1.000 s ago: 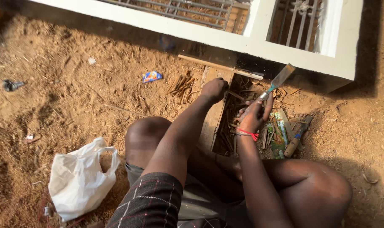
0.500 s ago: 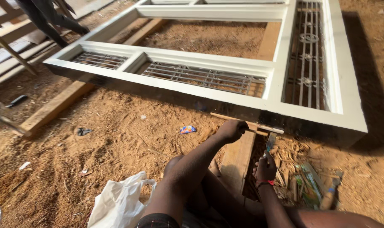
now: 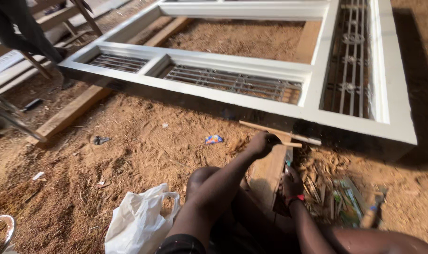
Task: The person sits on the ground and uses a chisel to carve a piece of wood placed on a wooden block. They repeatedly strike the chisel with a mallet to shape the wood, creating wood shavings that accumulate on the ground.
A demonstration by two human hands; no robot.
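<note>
left hand (image 3: 261, 143) clamped round a thin wood strip (image 3: 279, 134) on the plank's (image 3: 268, 174) far end, right hand (image 3: 291, 181) gripping a chisel (image 3: 288, 157) at its right edge, white window frame (image 3: 251, 101) just beyond

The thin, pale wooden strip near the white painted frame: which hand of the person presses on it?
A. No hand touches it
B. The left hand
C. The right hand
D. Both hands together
B. The left hand lies on the thin, pale wooden strip in front of the white painted frame, while the right hand, with a red band at the wrist, stays lower beside the brown wooden board.
</note>
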